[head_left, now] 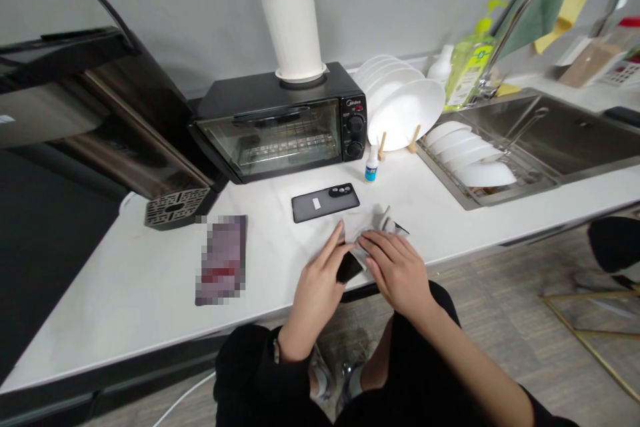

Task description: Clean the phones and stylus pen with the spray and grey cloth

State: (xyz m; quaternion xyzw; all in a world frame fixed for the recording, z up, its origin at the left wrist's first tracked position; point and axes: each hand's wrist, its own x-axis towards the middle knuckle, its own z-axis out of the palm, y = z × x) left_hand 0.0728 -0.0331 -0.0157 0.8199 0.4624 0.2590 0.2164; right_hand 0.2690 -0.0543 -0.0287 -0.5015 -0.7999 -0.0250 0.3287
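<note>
A flat black object [350,268], which looks like a phone, lies near the counter's front edge, partly hidden by a pale grey cloth [356,223]. My left hand [320,283] grips its left end, with the fingertips reaching the cloth. Bent over the crumpled cloth, my right hand [397,270] presses it onto the black surface. Just behind them a dark translucent phone case [325,203] lies with its camera cutouts up. A small spray bottle [371,165] with a blue label stands beyond the case.
Left lies a blurred-out purple-grey packet [223,260]. Behind stand a toaster oven [290,137], with a white utensil pot [294,33] on top, and racked plates [407,113]. The sink [560,140] is to the right, a black drink machine [135,120] to the left.
</note>
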